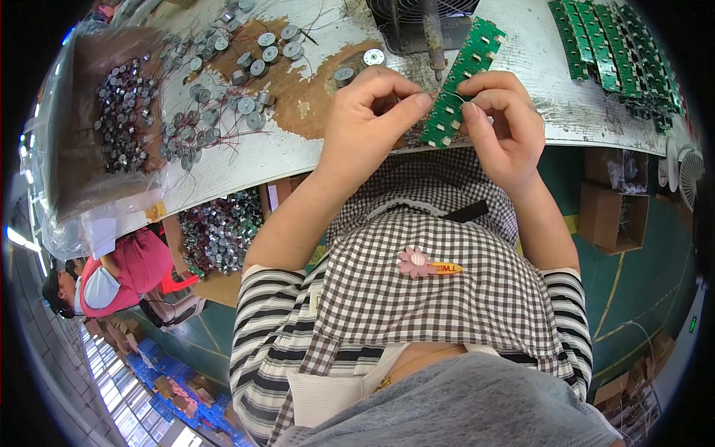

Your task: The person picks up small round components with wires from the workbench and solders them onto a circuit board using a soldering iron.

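A long green circuit board strip (452, 106) with small pale connectors stands slantwise between my hands at the table's front edge. My right hand (510, 127) is closed at its right edge, with thumb and bent fingers gripping the strip. My left hand (372, 115) pinches thumb and forefinger together beside the left edge; what lies between those fingertips is hidden. A thin pale wire loops across the board near the right fingertips. Just behind, the metal rod of a soldering iron (432, 37) points down, its tip close to the board.
Small round motors (257, 68) with thin wires lie across the left of the white table (298, 160). A plastic-lined box (74, 134) holds more. Behind the iron stands a black fan (398, 18). Green boards (607, 52) are stacked at right. A person (112, 279) sits at far left.
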`<state>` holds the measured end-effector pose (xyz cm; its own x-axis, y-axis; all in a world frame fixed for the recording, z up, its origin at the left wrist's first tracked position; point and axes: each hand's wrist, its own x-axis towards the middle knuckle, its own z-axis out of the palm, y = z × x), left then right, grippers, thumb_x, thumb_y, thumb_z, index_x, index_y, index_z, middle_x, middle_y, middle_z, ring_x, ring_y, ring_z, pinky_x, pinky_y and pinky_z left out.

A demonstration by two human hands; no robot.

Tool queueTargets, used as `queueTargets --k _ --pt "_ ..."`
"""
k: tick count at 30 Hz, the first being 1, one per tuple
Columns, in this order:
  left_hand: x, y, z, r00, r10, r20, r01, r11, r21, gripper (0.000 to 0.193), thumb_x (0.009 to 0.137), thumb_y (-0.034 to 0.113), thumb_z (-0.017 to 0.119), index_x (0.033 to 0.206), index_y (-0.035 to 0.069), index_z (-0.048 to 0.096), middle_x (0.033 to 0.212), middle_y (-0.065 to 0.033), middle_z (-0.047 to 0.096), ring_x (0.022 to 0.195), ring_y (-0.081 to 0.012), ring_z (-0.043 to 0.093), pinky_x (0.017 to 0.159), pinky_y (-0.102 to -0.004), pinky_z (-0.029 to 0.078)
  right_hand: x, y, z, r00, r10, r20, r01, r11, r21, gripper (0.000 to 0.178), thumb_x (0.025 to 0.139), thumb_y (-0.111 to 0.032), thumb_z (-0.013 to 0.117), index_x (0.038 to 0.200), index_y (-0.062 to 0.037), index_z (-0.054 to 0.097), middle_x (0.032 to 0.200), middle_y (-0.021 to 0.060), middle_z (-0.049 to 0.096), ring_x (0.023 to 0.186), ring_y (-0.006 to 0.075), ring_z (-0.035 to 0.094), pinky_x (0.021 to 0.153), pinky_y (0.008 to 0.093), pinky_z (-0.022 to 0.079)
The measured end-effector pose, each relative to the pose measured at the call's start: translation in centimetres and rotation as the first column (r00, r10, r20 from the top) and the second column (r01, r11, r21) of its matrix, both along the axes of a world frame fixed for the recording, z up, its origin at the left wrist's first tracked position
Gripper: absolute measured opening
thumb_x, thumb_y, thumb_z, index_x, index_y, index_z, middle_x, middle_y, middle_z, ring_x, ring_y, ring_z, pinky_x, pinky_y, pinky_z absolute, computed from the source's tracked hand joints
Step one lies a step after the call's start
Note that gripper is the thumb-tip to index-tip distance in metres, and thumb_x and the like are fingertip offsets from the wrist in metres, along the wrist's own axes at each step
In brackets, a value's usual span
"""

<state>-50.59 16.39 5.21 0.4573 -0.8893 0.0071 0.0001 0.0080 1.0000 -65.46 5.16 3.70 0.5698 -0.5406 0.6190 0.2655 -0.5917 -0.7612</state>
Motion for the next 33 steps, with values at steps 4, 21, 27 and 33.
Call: queueTargets --k 4,21,27,33 --pt "-0.3 -0.5 0.9 0.999 0.001 -0.049 -0.002 1.000 -0.013 0.009 0.081 0.006 0.064 0.084 -0.002 0.066 0.085 -0.0033 0.063 0.058 -0.0039 0.048 0.050 -0.0186 0.037 0.1 -0.2 0.0 1.000 0.000 0.002 0.000 1.000 0.009 0.006 0.079 0.005 0.062 0.079 0.0029 0.055 0.094 0.0147 0.062 0.062 0.0107 0.058 0.053 0.0203 0.049" --pt "-0.3 -1.1 1.1 0.993 -0.006 -0.117 0.006 1.000 0.006 0.011 0.081 0.006 0.061 0.080 -0.003 0.067 0.080 -0.0049 0.065 0.062 -0.0041 0.050 0.054 -0.0173 0.036 0.6 -0.7 0.2 1.000 -0.016 0.008 0.016 0.998 -0.061 0.006 0.077 0.005 0.063 0.078 0.0034 0.057 0.098 0.0151 0.061 0.062 0.0105 0.060 0.054 0.0203 0.050" --pt "-0.2 -1.2 1.3 0.999 0.030 0.044 -0.028 0.998 -0.060 0.012 0.080 0.007 0.062 0.078 -0.004 0.065 0.066 0.0005 0.060 0.060 -0.0027 0.050 0.052 -0.0197 0.041 0.9 -0.8 1.0 0.999 -0.032 0.016 0.034 0.987 -0.159 0.008 0.076 0.005 0.064 0.077 0.0026 0.057 0.099 0.0152 0.061 0.064 0.0106 0.059 0.054 0.0202 0.049" --pt "-0.4 -0.3 1.2 0.995 -0.036 0.093 0.033 0.999 0.037 0.012 0.082 0.008 0.063 0.080 -0.003 0.065 0.085 -0.0053 0.065 0.076 -0.0084 0.056 0.068 -0.0222 0.045 0.1 0.0 0.3 1.000 0.009 0.013 -0.008 0.997 -0.076 0.007 0.076 0.005 0.063 0.079 0.0033 0.057 0.099 0.0161 0.061 0.065 0.0112 0.059 0.057 0.0205 0.049"
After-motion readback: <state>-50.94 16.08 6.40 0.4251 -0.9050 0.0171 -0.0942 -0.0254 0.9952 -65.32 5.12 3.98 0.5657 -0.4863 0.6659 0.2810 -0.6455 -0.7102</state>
